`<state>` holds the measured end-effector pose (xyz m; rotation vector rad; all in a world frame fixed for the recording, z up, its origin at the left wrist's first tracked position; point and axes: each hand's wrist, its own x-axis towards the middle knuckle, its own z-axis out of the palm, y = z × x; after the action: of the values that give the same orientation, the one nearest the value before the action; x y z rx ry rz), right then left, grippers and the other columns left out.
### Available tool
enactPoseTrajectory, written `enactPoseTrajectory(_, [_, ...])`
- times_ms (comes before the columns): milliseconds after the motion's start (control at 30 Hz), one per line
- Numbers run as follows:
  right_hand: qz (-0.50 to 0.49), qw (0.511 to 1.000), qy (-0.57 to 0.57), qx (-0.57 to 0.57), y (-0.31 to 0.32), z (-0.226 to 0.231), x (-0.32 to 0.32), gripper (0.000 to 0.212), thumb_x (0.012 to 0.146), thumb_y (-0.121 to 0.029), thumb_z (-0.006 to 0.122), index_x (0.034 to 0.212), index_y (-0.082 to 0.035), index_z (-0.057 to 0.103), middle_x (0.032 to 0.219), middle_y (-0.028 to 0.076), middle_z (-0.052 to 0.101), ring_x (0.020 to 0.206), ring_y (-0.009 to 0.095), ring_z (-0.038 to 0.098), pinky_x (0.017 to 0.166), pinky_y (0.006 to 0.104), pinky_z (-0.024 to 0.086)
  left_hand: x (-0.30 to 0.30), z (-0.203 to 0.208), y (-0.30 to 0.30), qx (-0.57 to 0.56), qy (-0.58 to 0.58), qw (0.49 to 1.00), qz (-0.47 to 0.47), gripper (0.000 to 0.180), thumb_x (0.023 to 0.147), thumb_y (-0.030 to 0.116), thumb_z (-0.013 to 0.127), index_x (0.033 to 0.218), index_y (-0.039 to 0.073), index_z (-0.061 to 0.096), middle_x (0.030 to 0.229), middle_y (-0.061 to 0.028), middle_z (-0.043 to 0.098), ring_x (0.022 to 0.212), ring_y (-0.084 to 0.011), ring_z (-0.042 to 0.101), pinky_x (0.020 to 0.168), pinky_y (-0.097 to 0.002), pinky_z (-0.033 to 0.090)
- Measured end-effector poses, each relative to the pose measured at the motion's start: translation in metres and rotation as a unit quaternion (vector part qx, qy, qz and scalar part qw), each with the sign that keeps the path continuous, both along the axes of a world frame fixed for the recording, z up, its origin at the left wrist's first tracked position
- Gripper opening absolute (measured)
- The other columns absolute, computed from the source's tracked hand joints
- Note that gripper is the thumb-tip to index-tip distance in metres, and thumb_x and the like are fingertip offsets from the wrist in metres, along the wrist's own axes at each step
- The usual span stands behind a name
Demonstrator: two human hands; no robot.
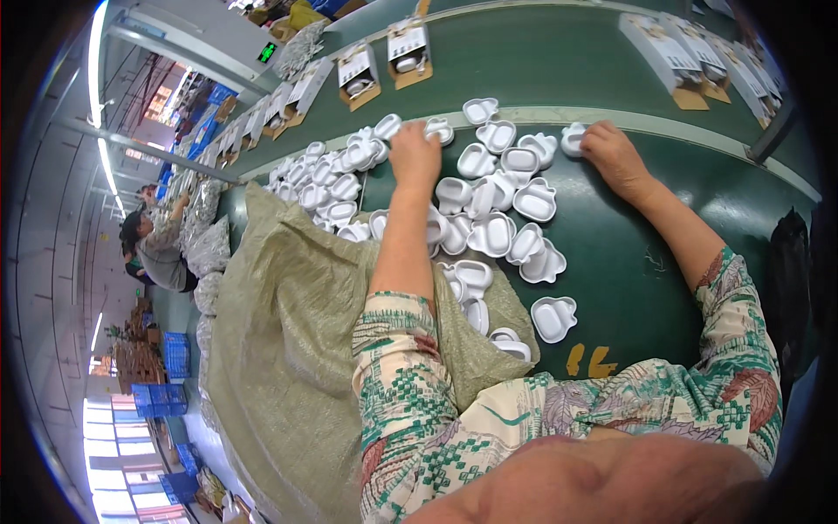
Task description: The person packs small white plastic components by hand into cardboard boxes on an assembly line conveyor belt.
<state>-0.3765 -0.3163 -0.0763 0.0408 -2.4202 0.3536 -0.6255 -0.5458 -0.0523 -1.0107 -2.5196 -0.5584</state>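
Observation:
Small white plastic shells with a rounded, eared outline lie in a loose pile (493,234) on the green table (650,253). My right hand (618,159), at the far right of the pile, pinches one white shell (573,140) at its edge near the raised rail. Over the far side of the pile, my left hand (415,157) points away from me, its fingers mostly hidden behind its back. One shell (439,131) is right beside those fingers, and another shell (388,127) lies to their left. A woven sack (288,297) under my left arm has several shells at its mouth.
Beyond the rail (698,131), a green belt (524,52) carries open printed boxes (408,52) with white items inside. A black bag (788,288) hangs at the right. Far left, another person (161,244) works beside clear bags; blue crates (160,399) stand behind.

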Motion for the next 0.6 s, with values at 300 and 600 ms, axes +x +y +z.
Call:
enactPoseTrajectory(300, [-0.062, 0.997, 0.033, -0.015, -0.046, 0.016, -0.011, 0.009, 0.077, -0.005, 0.06, 0.084, -0.002, 0.056, 0.091, 0.011, 0.056, 0.092, 0.03, 0.051, 0.081, 0.0378, 0.043, -0.113, 0.043, -0.189, 0.047, -0.099, 0.921, 0.373, 0.049, 0.079, 0.033, 0.059, 0.12, 0.007, 0.053, 0.132, -0.0286, 0.037, 0.124, -0.0488, 0.031, 0.091, -0.0543, 0.041])
enactPoseTrajectory(600, [-0.057, 0.998, 0.029, 0.002, -0.015, 0.001, 0.009, 0.008, 0.077, -0.004, 0.059, 0.082, -0.001, 0.055, 0.088, 0.014, 0.056, 0.09, 0.032, 0.052, 0.08, 0.0386, 0.044, -0.064, -0.002, -0.107, -0.04, -0.187, 0.933, 0.305, 0.059, 0.081, 0.05, 0.052, 0.13, 0.018, 0.045, 0.13, -0.022, 0.042, 0.118, -0.0414, 0.043, 0.092, -0.0586, 0.035])
